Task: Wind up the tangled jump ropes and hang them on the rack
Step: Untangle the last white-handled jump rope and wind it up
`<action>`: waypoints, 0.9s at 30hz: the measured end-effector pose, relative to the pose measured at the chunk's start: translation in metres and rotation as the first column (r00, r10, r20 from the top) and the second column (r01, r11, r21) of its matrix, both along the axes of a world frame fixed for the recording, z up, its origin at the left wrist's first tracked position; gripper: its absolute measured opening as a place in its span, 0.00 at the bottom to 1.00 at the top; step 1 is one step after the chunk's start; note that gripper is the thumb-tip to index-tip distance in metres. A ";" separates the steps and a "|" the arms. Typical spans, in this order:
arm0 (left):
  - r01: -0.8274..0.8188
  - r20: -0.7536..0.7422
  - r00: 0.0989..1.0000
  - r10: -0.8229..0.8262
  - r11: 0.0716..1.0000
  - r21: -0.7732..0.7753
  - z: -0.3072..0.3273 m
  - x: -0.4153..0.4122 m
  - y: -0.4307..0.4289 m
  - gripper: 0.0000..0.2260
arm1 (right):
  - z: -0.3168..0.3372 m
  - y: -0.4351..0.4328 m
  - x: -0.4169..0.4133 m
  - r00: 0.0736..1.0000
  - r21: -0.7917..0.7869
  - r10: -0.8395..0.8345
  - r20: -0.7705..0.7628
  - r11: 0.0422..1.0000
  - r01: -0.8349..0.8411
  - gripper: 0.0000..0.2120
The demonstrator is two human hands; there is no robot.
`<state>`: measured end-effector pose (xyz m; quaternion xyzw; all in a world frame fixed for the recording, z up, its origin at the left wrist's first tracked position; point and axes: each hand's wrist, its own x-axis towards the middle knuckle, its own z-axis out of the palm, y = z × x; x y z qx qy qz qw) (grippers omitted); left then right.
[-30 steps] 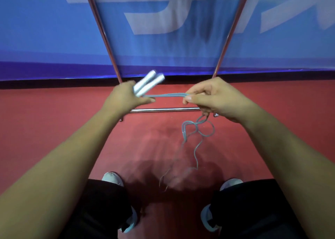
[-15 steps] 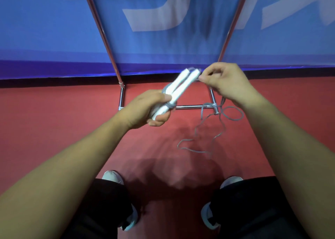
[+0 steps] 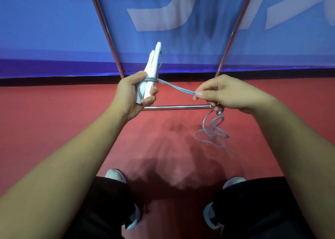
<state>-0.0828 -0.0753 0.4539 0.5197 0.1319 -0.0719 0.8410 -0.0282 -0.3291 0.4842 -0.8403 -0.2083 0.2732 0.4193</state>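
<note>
One wide-angle head-worn view looks forward and steeply down at the nearby red floor (image 3: 54, 130) and rack (image 3: 177, 107).

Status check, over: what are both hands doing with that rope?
Left hand grips both white handles. Right hand pinches the grey cord, wrapped round them. Loose tail dangles toward the floor; nothing blocking.

Bare forearms (image 3: 72, 157), black trousers (image 3: 253, 211), pale grey shoes (image 3: 115, 174) with whitish toes
</note>
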 end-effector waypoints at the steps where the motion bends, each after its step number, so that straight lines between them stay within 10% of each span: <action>1: 0.001 -0.021 1.000 0.000 0.999 0.038 -0.001 0.001 0.002 0.10 | 0.003 0.000 -0.003 1.000 -0.007 0.022 0.005 1.000 -0.022 0.09; 7: 0.147 -0.090 0.988 -0.123 0.930 0.338 -0.009 0.006 0.003 0.07 | 0.024 0.008 -0.022 0.987 0.027 0.159 -0.016 0.987 -0.158 0.05; 12: 0.315 -0.115 0.929 -0.352 0.587 0.746 -0.010 0.001 -0.004 0.04 | 0.032 0.020 -0.027 0.985 0.029 0.115 0.127 0.992 -0.119 0.10; 22: 0.382 -0.253 0.811 -0.528 0.150 0.912 -0.007 -0.011 -0.030 0.16 | 0.024 0.022 -0.013 0.960 -0.015 0.009 0.280 1.000 -0.005 0.05; 27: 0.455 -0.153 0.756 -0.637 0.342 0.822 -0.002 -0.013 -0.018 0.12 | 0.013 0.008 0.001 0.945 -0.004 -0.067 0.321 0.997 0.072 0.08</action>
